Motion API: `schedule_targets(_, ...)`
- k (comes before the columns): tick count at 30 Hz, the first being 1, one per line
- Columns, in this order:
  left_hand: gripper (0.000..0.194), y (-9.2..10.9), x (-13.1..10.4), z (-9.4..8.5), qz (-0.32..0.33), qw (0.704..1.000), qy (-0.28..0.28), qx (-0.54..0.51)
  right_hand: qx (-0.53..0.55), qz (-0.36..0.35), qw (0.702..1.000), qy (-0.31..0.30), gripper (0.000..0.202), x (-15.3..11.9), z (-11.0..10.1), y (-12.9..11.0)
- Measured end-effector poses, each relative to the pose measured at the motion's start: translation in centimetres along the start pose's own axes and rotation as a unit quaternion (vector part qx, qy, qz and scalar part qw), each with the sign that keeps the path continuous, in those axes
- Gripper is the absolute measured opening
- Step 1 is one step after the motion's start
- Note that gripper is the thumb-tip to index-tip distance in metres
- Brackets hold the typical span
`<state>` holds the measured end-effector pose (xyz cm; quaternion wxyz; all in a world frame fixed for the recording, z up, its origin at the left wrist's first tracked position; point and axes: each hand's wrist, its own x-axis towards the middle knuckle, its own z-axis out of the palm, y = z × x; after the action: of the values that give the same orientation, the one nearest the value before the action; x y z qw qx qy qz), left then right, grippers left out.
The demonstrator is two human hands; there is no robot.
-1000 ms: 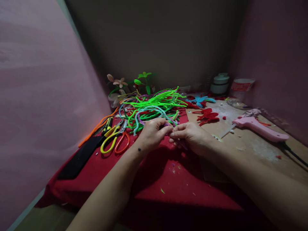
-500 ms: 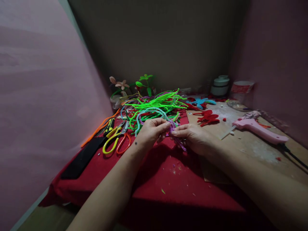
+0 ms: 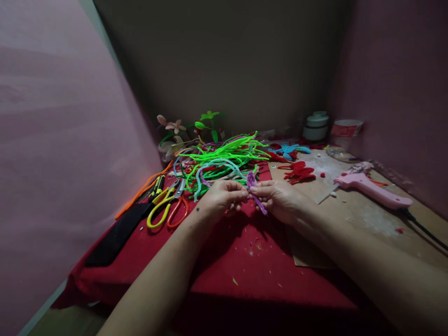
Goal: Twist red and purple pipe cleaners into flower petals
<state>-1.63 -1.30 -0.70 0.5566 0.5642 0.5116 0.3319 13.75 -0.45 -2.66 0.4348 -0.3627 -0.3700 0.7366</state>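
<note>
A small purple fuzzy piece (image 3: 251, 180) is held upright at the middle, its looped top above the fingers and its tail hanging down to the right. My right hand (image 3: 276, 199) pinches it between thumb and fingers. My left hand (image 3: 229, 196) is closed at its left side, with thumb and forefinger pressed together on its edge. Just behind the hands lies a pile of bright green fuzzy stems (image 3: 227, 151), with pale blue stems (image 3: 219, 162) curving in front of it.
Yellow-handled pliers (image 3: 159, 212), red-handled scissors (image 3: 178, 210) and a black cloth (image 3: 115, 238) lie left on the red tablecloth (image 3: 245, 275). A pink glue gun (image 3: 374, 189) and red fuzzy shapes (image 3: 299, 172) rest on the board (image 3: 353, 219) at right.
The top of the purple piece now stands clear above my fingers. My left fingers have slid slightly down along its side. The whole view has shifted a little.
</note>
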Motion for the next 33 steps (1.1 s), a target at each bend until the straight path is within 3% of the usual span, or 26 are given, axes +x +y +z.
schedule_targets(10, 0.014, 0.02, -0.03, 0.30, 0.033, 0.999, 0.005, 0.013, 0.001, 0.014, 1.000, -0.013, 0.015, -0.14, -0.02, -0.06)
schedule_targets(21, 0.016, 0.10, 0.05, 0.14, 0.029, 0.997, -0.034, -0.064, 0.032, 0.068, 0.996, -0.039, 0.018, -0.54, 0.22, -0.83)
schedule_targets(33, 0.019, -0.19, -0.13, 0.37, 0.044, 0.988, -0.085, -0.121, 0.003, 0.013, 0.999, -0.047, 0.014, -0.34, 0.03, -0.56)
